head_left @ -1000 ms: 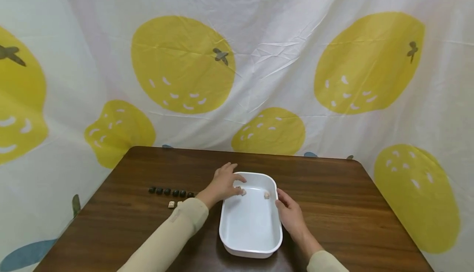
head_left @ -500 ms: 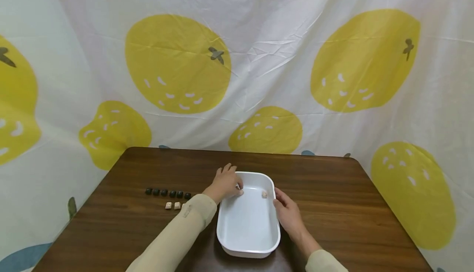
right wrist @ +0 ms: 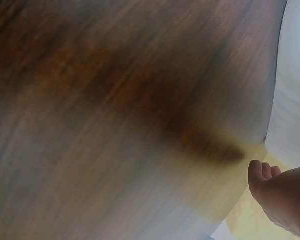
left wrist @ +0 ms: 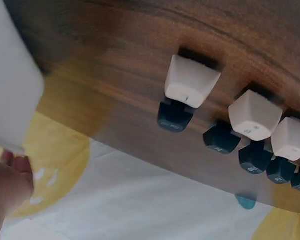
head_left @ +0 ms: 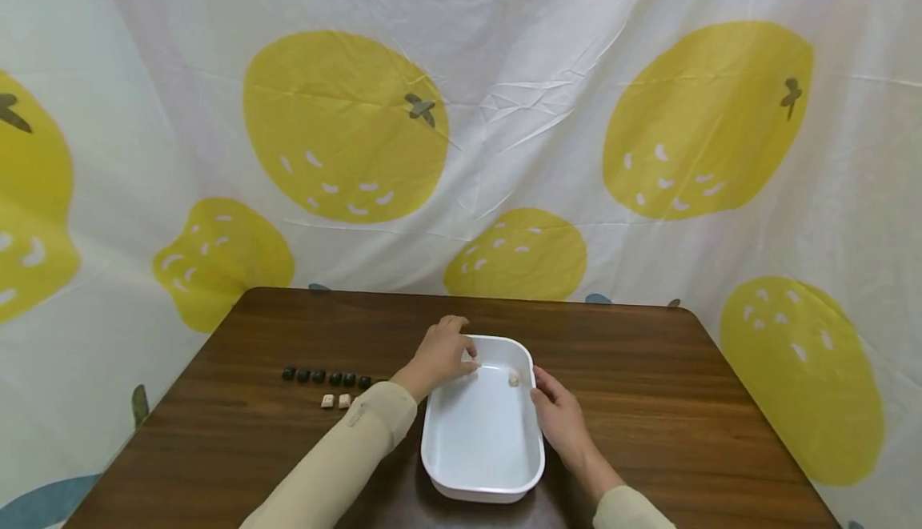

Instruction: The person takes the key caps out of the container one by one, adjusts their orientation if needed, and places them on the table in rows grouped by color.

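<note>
A white rectangular tray point(head_left: 484, 441) stands on the table in front of me. My left hand point(head_left: 438, 355) reaches over its far left corner, thumb and finger pinching a small pale keycap that is mostly hidden. Another pale keycap point(head_left: 514, 379) lies on the tray floor near the far right. At the tray's right side my right hand point(head_left: 565, 421) grips the rim. Left of the tray, black keycaps point(head_left: 319, 376) form a row, and cream keycaps point(head_left: 327, 401) form a second row nearer me. The left wrist view shows a cream keycap point(left wrist: 191, 81) close up.
The dark wooden table point(head_left: 648, 401) extends on both sides of the tray. A lemon-print cloth point(head_left: 504, 153) hangs behind its back edge. My left sleeve covers part of the cream row in the head view.
My left thumb and finger have closed on the keycap at the tray's far left, and the hand has shifted slightly. My right hand stays on the rim.
</note>
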A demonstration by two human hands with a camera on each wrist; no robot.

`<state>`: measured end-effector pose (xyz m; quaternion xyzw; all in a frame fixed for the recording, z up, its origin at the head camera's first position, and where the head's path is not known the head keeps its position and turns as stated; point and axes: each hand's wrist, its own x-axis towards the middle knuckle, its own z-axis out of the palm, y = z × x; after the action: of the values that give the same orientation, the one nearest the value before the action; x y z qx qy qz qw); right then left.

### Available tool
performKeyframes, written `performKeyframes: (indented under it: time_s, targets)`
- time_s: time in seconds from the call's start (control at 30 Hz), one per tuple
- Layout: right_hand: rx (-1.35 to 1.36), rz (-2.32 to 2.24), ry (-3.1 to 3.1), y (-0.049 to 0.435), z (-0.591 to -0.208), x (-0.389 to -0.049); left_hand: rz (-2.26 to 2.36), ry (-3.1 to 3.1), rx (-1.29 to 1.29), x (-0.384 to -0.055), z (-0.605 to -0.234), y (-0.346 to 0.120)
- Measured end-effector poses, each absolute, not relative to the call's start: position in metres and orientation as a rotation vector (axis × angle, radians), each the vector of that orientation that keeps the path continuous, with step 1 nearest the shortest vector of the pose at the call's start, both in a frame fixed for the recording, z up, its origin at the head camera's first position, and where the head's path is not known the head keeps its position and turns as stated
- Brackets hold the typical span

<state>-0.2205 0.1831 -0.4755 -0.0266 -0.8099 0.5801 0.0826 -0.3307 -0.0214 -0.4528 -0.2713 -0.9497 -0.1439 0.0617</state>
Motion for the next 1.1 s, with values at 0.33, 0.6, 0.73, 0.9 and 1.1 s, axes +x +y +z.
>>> performKeyframes:
  time_s: [0.33,0.6,0.73,0.9,1.1]
  targets:
    - [-0.094,1.735,-2.435,0.182,-0.473,-0.219,-1.002,-2.744,-0.894,-0.323,-0.431,-0.041]
    - [-0.126,1.737,-2.451,0.180,-0.472,-0.219,-1.095,-2.742,-0.768,-0.318,-0.428,-0.081]
    - [-0.128,1.741,-2.452,0.180,-0.473,-0.219,-1.130,-2.733,-0.685,-0.312,-0.428,-0.111]
    - [-0.135,1.747,-2.454,0.179,-0.473,-0.220,-1.154,-2.758,-0.585,-0.301,-0.426,-0.162]
    - [-0.126,1.757,-2.441,0.179,-0.473,-0.220,-1.121,-2.828,-0.484,-0.283,-0.437,-0.229]
